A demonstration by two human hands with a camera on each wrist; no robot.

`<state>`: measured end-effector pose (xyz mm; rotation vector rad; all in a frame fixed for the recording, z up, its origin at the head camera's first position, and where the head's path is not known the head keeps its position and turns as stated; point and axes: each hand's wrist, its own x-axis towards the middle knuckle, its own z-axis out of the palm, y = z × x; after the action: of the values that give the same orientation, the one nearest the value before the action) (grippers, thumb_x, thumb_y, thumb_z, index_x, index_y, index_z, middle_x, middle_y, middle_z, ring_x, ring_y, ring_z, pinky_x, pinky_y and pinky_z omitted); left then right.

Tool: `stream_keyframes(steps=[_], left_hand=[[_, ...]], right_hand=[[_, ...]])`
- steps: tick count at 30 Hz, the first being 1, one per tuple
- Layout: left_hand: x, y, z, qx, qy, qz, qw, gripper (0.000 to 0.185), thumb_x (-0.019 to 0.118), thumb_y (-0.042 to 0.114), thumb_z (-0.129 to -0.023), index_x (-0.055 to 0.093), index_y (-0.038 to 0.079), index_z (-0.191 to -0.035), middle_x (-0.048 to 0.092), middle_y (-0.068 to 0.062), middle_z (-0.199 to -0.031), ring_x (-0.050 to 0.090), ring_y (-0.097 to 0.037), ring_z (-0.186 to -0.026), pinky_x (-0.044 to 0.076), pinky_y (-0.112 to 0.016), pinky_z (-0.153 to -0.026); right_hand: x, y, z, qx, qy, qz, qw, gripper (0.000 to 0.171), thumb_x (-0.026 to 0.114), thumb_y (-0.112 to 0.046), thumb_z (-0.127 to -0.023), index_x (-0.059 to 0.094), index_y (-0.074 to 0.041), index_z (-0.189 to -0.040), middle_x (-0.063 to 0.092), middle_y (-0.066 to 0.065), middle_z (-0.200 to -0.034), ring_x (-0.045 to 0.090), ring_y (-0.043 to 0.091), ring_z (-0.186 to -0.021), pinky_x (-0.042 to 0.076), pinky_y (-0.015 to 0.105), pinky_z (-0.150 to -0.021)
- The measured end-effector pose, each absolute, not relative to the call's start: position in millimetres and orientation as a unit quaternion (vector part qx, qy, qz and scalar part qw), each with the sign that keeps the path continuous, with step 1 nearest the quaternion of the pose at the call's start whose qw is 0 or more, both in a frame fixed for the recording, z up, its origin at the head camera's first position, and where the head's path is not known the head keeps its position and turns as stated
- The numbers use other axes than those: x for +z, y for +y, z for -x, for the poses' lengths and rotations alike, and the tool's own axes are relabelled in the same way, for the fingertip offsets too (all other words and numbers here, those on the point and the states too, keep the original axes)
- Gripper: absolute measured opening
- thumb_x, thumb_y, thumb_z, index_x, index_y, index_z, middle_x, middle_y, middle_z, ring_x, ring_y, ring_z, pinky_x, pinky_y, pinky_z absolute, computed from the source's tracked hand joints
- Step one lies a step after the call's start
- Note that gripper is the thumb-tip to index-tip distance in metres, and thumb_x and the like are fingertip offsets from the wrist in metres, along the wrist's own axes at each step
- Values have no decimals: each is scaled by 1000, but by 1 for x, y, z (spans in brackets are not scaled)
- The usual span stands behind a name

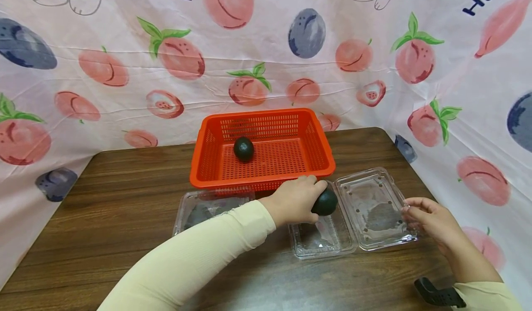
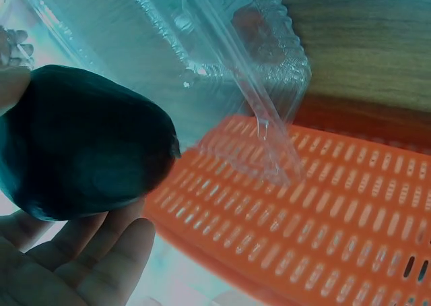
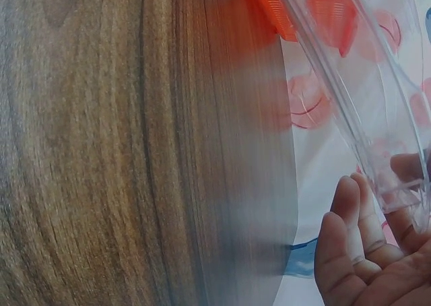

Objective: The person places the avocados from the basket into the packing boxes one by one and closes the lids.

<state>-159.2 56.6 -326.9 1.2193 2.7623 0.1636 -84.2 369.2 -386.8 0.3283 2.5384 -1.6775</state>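
My left hand (image 1: 294,199) grips a dark green avocado (image 1: 325,202), fingers and thumb around its sides. The avocado (image 2: 87,144) is held over the base (image 1: 322,239) of a clear plastic clamshell box, just in front of an orange basket (image 1: 262,180). The box's lid (image 1: 371,209) is folded open to the right. At the lid's right edge, my right hand (image 1: 432,223) pinches the plastic between thumb and fingers. In the right wrist view, the lid (image 3: 343,110) slants up from that hand (image 3: 377,265).
Another avocado (image 1: 243,149) lies in the basket's left part. A second clear box (image 1: 203,209), with a dark shape showing through it, stands left of the first, partly behind my left sleeve. The brown wooden table (image 1: 104,209) meets a fruit-print cloth (image 1: 266,48) at the back and right.
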Motion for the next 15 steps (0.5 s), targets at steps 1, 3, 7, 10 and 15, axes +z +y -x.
stream_keyframes(steps=[1,3,7,10,15], left_hand=[[-328,57,159,51,912,-402,60,62,81,35,-75,54,15,-127,60,-4,-109,56,-17,-94,53,-31,-75],[-329,59,159,44,913,-401,60,61,81,35,-75,54,15,-127,60,-4,-109,56,-17,-94,53,-31,-74],[-333,61,158,36,913,-403,57,60,81,34,-76,54,15,-126,60,-4,-109,57,-18,-95,53,-32,-73],[-336,62,158,31,913,-401,59,60,81,34,-75,55,14,-125,60,-4,-109,57,-18,-94,53,-32,-74],[-342,65,158,28,915,-395,70,58,82,33,-75,56,13,-123,61,-5,-108,58,-17,-93,53,-32,-76]], right_hand=[[-387,369,84,-545,830,-108,40,7,55,-14,-96,58,-13,-103,63,-18,-78,61,2,-72,51,24,-63],[-387,368,84,-541,833,-109,38,9,56,-14,-96,58,-11,-104,63,-17,-78,61,2,-72,51,24,-63],[-387,368,84,-543,832,-109,36,8,56,-14,-96,59,-12,-103,63,-17,-78,61,2,-71,51,24,-62],[-388,369,84,-546,830,-108,36,7,56,-13,-96,59,-14,-102,63,-18,-78,61,1,-72,51,24,-63],[-389,370,83,-544,831,-105,39,8,55,-14,-96,59,-13,-104,63,-18,-79,62,2,-72,51,24,-63]])
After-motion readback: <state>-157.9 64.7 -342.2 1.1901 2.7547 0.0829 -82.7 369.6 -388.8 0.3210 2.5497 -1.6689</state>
